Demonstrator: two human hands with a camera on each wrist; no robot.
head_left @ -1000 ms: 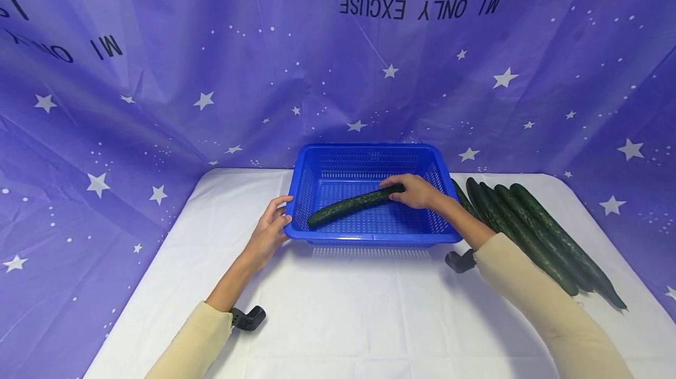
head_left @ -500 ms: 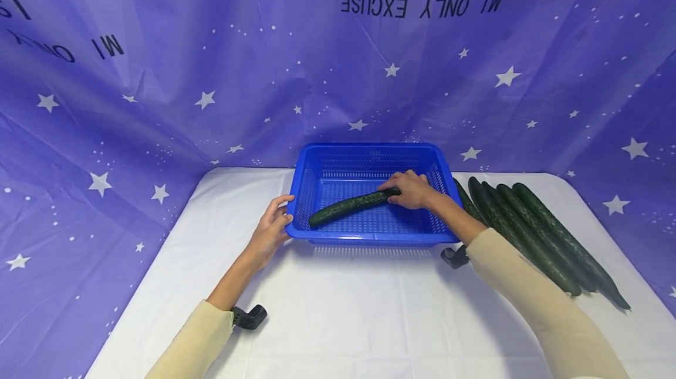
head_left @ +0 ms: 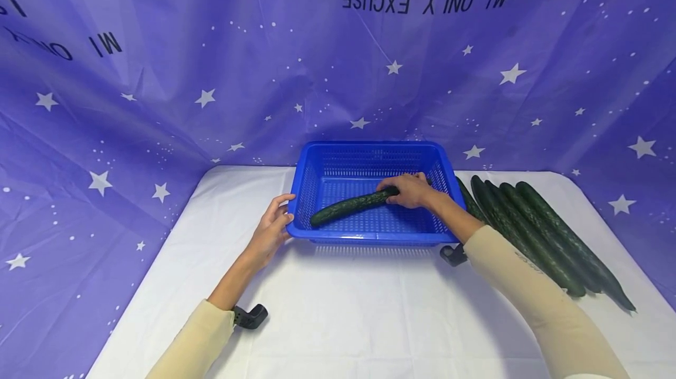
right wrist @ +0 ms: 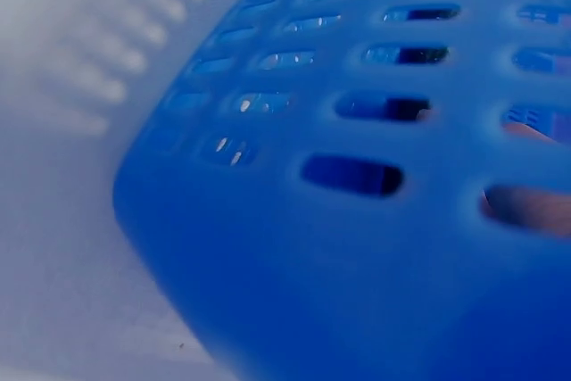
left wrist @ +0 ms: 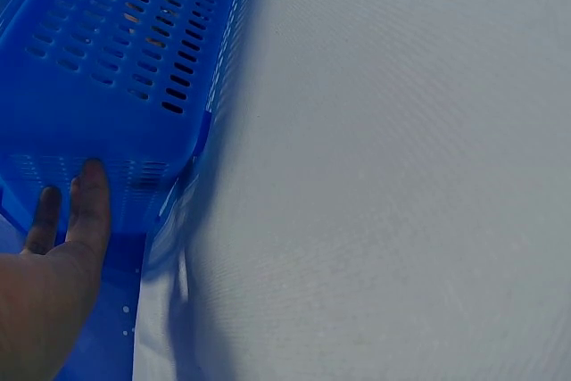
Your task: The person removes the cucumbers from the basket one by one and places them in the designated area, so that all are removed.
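Observation:
A dark green cucumber (head_left: 351,207) lies slantwise inside the blue plastic basket (head_left: 369,237), its left end near the basket's front left corner. Around its right part the right hand (head_left: 409,190) curls its fingers and thumb, and a dark tip shows just past the knuckles. At the basket's left end, the left hand (head_left: 270,231) has its thumb and forefinger at the rim. Its other fingers (left wrist: 91,207) reach out straight against the slotted outer wall in the left wrist view. In the right wrist view the basket wall (right wrist: 294,247) hides most of the right hand.
Several more cucumbers (head_left: 549,232) lie side by side on the white tablecloth (head_left: 359,308) right of the basket, partly under the right forearm. A purple star-printed cloth (head_left: 253,62) rises close behind the basket.
The right hand has shifted slightly left along the cucumber, and a dark tip now shows beyond its knuckles. The left hand and the basket hold their place; the head view has tilted a little.

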